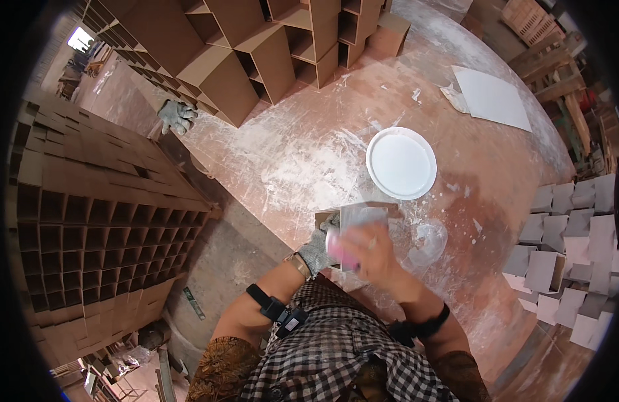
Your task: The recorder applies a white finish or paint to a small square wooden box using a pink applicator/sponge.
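Observation:
My right hand (373, 251) is bare and closed around a pink object with a pale end (343, 254), smeared by motion, so its kind does not show. It is over a small open cardboard box (321, 217) at the table's near edge. A pale, blurred patch covers part of the box just beyond my fingers. My left hand (316, 252), in a grey knitted glove, is against the left side of that box; its fingertips are partly hidden. Just beyond the box lies a round white lid or shallow dish (401, 164), with a smeared whitish patch (428, 242) to the right.
Brown open boxes (229, 84) are stacked at the far side. A loose grey glove (177, 116) lies at the table's left edge. More cardboard boxes (101, 248) tower at left. White boxes (557, 248) stand at right, below a white sheet (493, 98). White residue streaks the reddish tabletop (282, 161).

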